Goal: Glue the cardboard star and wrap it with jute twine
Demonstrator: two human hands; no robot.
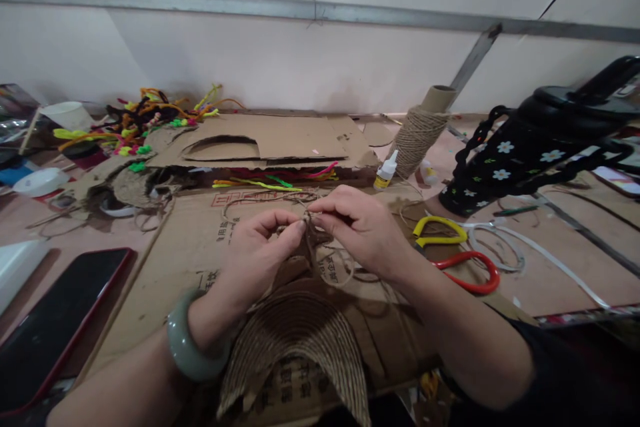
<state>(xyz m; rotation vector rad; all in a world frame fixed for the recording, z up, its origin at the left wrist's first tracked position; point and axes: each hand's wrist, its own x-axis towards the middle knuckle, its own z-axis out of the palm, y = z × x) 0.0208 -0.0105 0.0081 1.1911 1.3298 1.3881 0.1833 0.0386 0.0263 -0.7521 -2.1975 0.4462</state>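
Note:
My left hand and my right hand meet over the printed cardboard, thumbs and fingertips pinched close together. Between them is twine, wound at the tip of a small brown piece that I cannot fully make out. A loose loop of twine hangs below the right hand. Nearer to me lies a curved, arch-shaped piece covered in rows of twine. To the right, scissors with one yellow handle and one red handle lie partly behind my right forearm.
A spool of twine and a small glue bottle stand at the back right, near a black flowered tumbler. Colourful pipe cleaners pile up at the back left. A phone lies at left.

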